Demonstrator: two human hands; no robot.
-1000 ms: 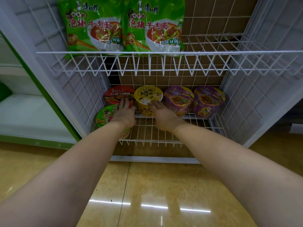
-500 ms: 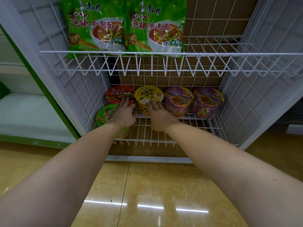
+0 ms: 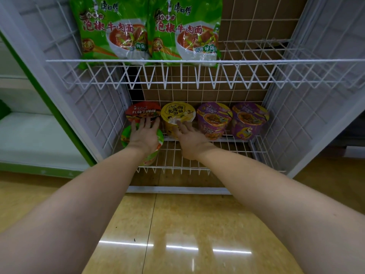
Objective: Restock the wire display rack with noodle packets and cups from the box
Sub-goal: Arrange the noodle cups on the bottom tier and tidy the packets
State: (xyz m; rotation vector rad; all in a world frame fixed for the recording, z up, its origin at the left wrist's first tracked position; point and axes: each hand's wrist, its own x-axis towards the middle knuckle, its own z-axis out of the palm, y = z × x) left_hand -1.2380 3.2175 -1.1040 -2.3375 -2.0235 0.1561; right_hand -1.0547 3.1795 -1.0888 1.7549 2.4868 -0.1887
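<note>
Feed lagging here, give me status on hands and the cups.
Left hand open on green cup. Right hand open, fingers at yellow cup. Nothing blocking.

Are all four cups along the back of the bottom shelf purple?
No: only the two purple cups on the right are; the red cup and yellow cup stand left of them.

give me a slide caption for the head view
Both hands reach among noodle cups on the rack's bottom shelf, two green packets above.
</note>
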